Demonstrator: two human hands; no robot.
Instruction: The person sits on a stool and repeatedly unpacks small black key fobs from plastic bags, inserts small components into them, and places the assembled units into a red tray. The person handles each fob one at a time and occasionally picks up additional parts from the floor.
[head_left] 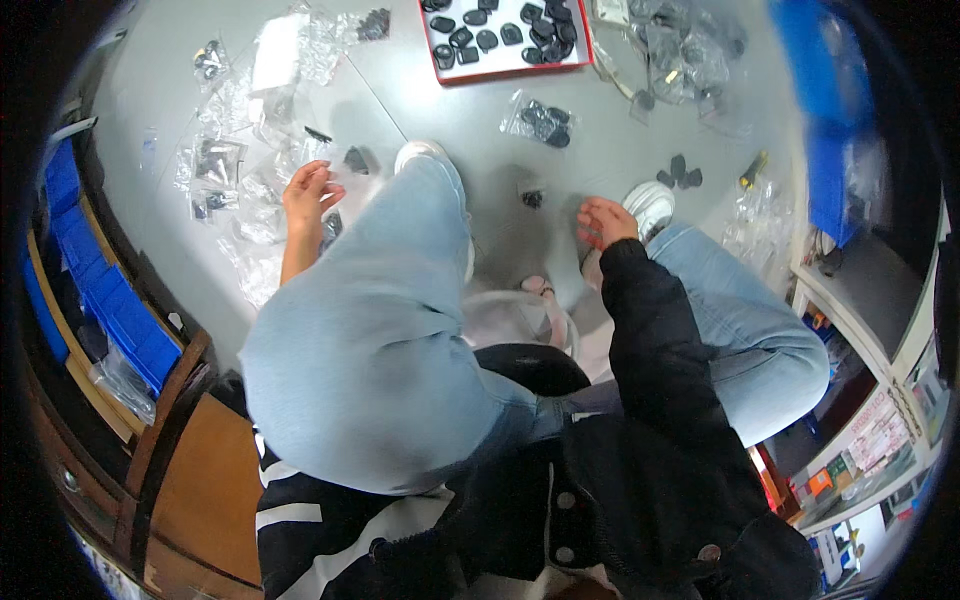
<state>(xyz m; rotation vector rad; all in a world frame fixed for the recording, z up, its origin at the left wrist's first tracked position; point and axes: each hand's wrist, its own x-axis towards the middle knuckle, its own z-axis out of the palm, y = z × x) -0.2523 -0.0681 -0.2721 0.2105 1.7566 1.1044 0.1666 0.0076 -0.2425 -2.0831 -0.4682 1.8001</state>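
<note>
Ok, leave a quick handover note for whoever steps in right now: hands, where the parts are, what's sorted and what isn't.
Left hand: open, holding nothing, over clear plastic bags on the grey floor.
Right hand: open, holding nothing, near a loose black part.
Sorted: red-rimmed tray holds a batch of black parts.
Left: one filled bag below the tray, three loose black parts to the right, more bags top right.
</note>
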